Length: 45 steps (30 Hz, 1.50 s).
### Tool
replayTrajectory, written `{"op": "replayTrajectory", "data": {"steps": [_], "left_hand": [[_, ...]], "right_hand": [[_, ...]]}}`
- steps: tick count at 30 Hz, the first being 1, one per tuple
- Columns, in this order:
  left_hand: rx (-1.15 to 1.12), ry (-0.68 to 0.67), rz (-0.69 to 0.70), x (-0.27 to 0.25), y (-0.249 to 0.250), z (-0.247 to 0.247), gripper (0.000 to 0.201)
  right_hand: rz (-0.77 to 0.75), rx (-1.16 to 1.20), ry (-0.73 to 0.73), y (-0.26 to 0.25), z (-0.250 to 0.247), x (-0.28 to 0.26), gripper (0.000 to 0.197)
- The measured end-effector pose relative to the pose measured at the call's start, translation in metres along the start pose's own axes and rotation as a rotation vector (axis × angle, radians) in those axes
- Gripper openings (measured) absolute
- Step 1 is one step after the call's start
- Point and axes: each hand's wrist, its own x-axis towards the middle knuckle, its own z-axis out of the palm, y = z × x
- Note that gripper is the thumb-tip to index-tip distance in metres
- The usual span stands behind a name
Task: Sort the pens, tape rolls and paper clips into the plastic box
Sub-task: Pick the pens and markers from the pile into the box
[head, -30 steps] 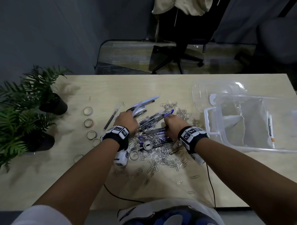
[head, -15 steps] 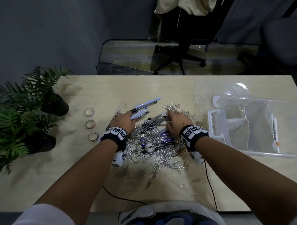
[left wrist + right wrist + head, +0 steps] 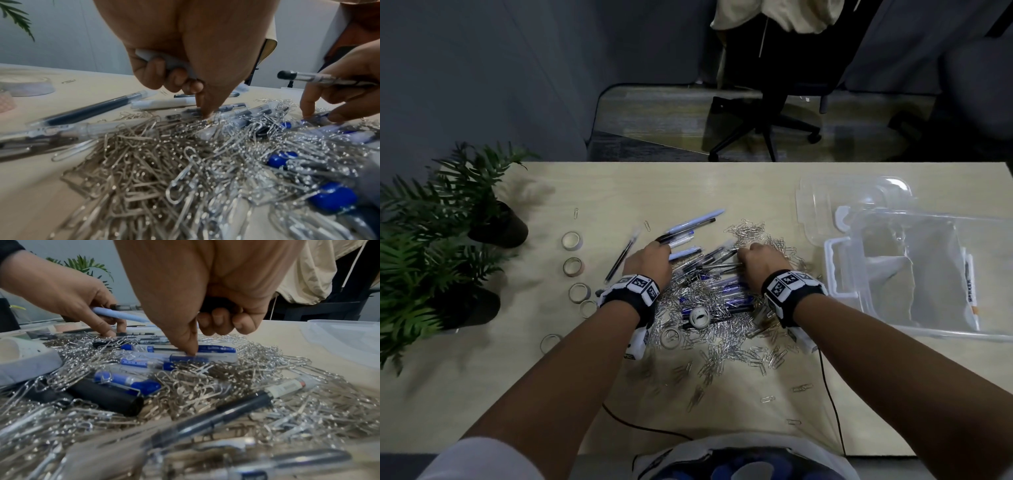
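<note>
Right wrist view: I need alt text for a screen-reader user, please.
The right hand holds a dark pen in curled fingers while its index finger presses a blue pen in a heap of paper clips. Opposite, the left hand grips a pale blue pen.

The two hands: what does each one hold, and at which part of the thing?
Left hand grips light blue pens around mid-barrel, curled fingers. Right hand grips dark pens around the barrel, index finger touching a pen in the pile.
</note>
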Motion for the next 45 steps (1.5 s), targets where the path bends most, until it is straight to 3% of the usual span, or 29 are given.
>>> {"op": "replayTrajectory", "data": {"steps": [5,10,14,21,29,33,36,39,45], "left_hand": [[-0.070,0.069,0.013,-0.006,0.001,-0.008,0.027],[-0.108,0.091,0.021,-0.016,0.004,-0.015,0.016],[-0.213,0.107,0.050,-0.020,0.002,-0.011,0.010],[-0.322,0.132,0.008,-0.028,0.024,-0.033,0.033],[-0.598,0.087,0.050,-0.023,0.105,-0.084,0.024],[-0.772,0.170,0.129,-0.030,0.157,-0.113,0.016],[-0.856,0.223,0.173,-0.035,0.199,-0.136,0.021],[-0.924,0.131,0.147,-0.036,0.241,-0.147,0.026],[-1.007,-0.088,0.134,-0.043,0.313,-0.142,0.021]], "right_hand": [[0.025,0.038,0.012,-0.004,-0.003,-0.005,0.046],[0.011,0.001,-0.008,-0.007,-0.005,-0.016,0.050],[0.036,-0.026,-0.014,-0.009,-0.011,-0.027,0.029],[-0.032,0.293,0.149,-0.008,-0.015,-0.053,0.011],[-0.003,0.658,0.383,0.007,-0.044,-0.077,0.023],[-0.016,0.761,0.473,0.031,-0.063,-0.101,0.018],[0.028,0.809,0.563,0.056,-0.076,-0.118,0.018],[0.140,0.872,0.611,0.086,-0.083,-0.136,0.025],[0.297,0.963,0.627,0.152,-0.076,-0.171,0.016]]}}
